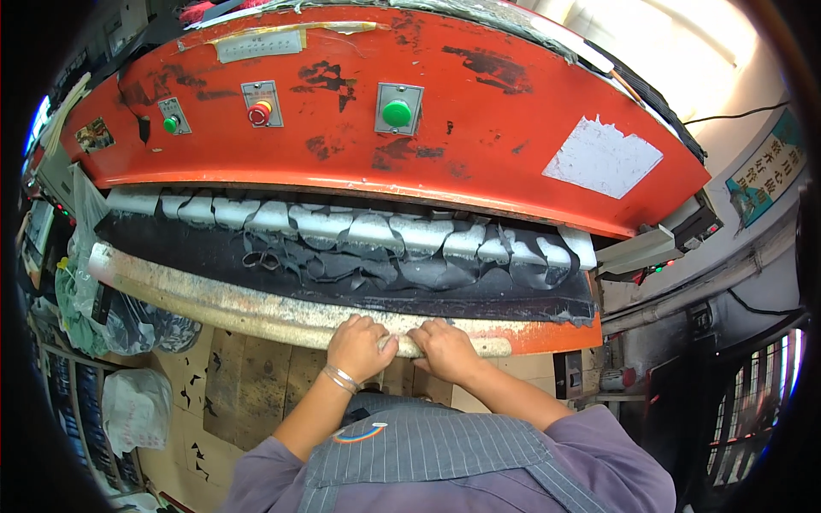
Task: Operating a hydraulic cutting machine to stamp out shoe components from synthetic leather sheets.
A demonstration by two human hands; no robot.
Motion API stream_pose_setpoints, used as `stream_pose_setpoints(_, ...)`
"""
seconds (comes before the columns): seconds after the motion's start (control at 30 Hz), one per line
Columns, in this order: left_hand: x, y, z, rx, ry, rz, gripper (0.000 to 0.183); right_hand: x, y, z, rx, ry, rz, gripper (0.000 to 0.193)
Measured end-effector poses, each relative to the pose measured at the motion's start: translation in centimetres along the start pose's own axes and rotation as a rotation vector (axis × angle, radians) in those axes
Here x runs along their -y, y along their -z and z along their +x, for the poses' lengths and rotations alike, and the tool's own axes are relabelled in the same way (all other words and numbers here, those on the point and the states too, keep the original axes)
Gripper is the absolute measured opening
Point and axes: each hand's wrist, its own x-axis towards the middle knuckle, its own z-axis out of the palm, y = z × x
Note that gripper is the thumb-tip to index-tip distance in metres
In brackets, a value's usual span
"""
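Note:
Both hands rest side by side at the front of a large red-orange machine (pixel 282 145). My left hand (pixel 363 347) is closed over a pale, worn, rounded bar (pixel 491 346) along the front edge. To its right, my right hand (pixel 445 348) curls its fingers over the same bar. Beyond the hands lies a worn cream ledge (pixel 231 301). Past the ledge is a dark bed carrying black sheet material (pixel 419 273) with curved cut-outs and curled strips. White strips (pixel 368 229) show between the black pieces, partly under the machine's red front.
The panel has a large green button (pixel 397 113), a red button (pixel 259 113) and a small green knob (pixel 171 124). Plastic bags (pixel 81 299) hang at the left; a white bag (pixel 137 410) is below. Dark scraps (pixel 198 462) lie on the floor. A pipe (pixel 701 286) runs along the right.

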Motion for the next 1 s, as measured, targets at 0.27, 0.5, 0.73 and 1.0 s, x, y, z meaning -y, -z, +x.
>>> stream_pose_setpoints(0.27,-1.4,0.5,-2.5,0.205,0.133,-0.11,0.025,-8.1,6.8,3.8,-0.035,-0.016,0.017,0.059)
stream_pose_setpoints(0.5,-5.3,-6.1,1.1,-0.075,-0.03,-0.388,0.019,-16.1,7.0,9.2,-0.06,-0.119,-0.169,0.099)
stream_pose_setpoints(0.73,-9.5,-11.5,2.0,-0.142,0.346,-1.131,0.041,-17.7,6.5,2.8,-0.432,0.153,0.215,0.071)
stream_pose_setpoints(1.0,-13.2,-9.0,-0.1,-0.103,0.26,-2.139,0.044,-10.2,5.9,-4.2,-0.277,0.706,0.237,0.096)
